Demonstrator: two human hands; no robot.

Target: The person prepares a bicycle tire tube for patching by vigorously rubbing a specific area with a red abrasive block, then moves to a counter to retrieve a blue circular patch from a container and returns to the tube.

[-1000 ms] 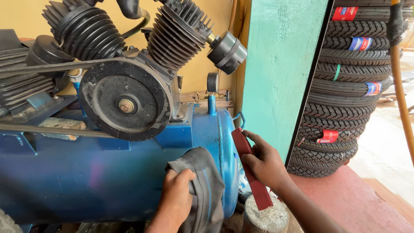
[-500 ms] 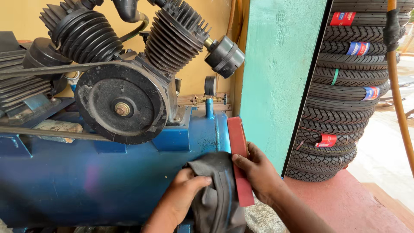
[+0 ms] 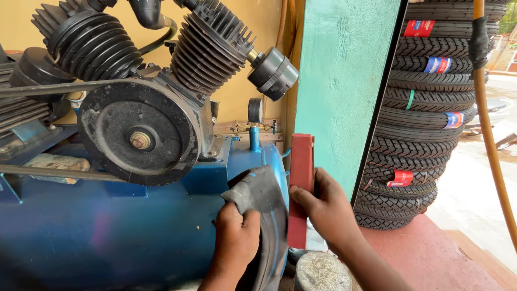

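Observation:
My left hand point(image 3: 235, 240) grips a black rubber inner tube point(image 3: 262, 200), folded over and held up against the end of a blue air compressor tank point(image 3: 107, 231). My right hand point(image 3: 326, 210) holds a flat dark red bar-shaped tool point(image 3: 300, 183) upright, right beside the tube's folded edge. The two hands are close together, the red tool standing between them.
Above the tank sit a black pulley wheel point(image 3: 137, 137), finned cylinders point(image 3: 212, 46) and a drive belt. A teal pillar point(image 3: 344, 86) stands to the right, then a stack of tyres point(image 3: 425, 108). A yellow hose point(image 3: 490, 134) hangs at far right. A round stone point(image 3: 320, 272) lies below.
My right hand has swung the red tool from a slant to upright and raised it. My left hand has lifted the folded tube higher against the tank's end.

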